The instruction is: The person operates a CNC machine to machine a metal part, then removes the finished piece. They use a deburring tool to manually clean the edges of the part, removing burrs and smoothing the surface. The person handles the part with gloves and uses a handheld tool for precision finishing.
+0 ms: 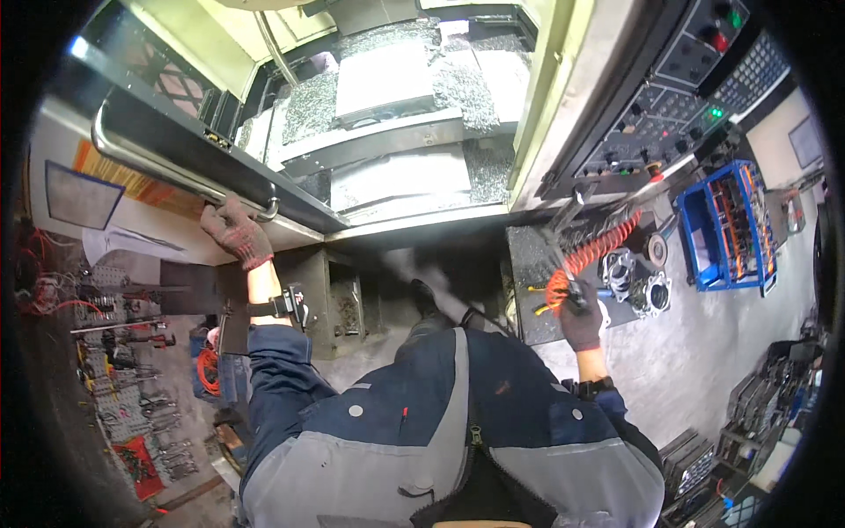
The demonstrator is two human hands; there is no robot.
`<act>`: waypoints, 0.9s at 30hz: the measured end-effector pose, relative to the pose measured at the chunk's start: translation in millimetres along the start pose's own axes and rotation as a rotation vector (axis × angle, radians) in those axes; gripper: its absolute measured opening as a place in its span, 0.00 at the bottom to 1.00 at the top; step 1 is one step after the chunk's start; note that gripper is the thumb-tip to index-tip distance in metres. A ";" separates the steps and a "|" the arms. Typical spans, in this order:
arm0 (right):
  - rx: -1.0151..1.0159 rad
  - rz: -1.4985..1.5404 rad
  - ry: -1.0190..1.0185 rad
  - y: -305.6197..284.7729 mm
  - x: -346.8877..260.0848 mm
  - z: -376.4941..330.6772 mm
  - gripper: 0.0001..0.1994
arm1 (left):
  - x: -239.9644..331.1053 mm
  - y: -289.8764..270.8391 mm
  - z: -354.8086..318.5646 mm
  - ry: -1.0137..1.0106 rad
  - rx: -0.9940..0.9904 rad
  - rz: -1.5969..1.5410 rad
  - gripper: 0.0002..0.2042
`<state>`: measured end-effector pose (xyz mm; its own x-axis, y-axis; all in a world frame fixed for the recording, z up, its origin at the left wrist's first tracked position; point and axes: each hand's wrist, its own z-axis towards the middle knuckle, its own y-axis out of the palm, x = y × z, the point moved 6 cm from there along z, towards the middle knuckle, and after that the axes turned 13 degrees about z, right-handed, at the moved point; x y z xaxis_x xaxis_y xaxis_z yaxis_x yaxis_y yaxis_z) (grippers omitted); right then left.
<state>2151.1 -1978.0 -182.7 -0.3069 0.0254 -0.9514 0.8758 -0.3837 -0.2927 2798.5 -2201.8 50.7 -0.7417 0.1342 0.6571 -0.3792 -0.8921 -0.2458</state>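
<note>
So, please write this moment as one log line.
left hand: on door handle; right hand: holding air gun with red coiled hose; open machine: metal chips inside

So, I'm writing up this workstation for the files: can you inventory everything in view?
Curved metal bar handle: one, silver, machine door, left
Flat-topped metal block: one, glaring white, inside machine
Loose metal chips: uncountable, silver, around block
Button-covered control panel: one, dark, upper right
Coiled hose: one, orange-red, over bench
Flat bench top: one, dark grey, right
Ring-shaped metal parts: at least two, silver, on bench
Rectangular cart: one, blue, far right
Perforated tool board: one, grey, left; tools too crowded to count
Work jacket: one, navy and grey, bottom
Gloved left hand: one, dark red-grey, on handle
Gloved right hand: one, dark grey-red, near hose's lower end
</note>
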 end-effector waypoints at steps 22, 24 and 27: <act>-0.205 -0.365 0.101 325.2 -142.5 250.6 0.29 | -40.3 82.2 -34.2 -0.550 -0.919 -0.984 0.07; -0.219 -0.277 0.186 340.8 -135.6 270.0 0.30 | -38.4 88.8 -41.8 -0.511 -0.977 -0.995 0.08; -0.181 -0.383 0.155 350.0 -130.4 297.9 0.32 | -36.0 97.7 -53.7 -0.548 -1.101 -0.904 0.08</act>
<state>2386.7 -2390.5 -132.6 -0.5746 0.2776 -0.7699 0.7649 -0.1524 -0.6258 2758.4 -2270.6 -35.3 0.1531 0.0490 0.9870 -0.9722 0.1864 0.1416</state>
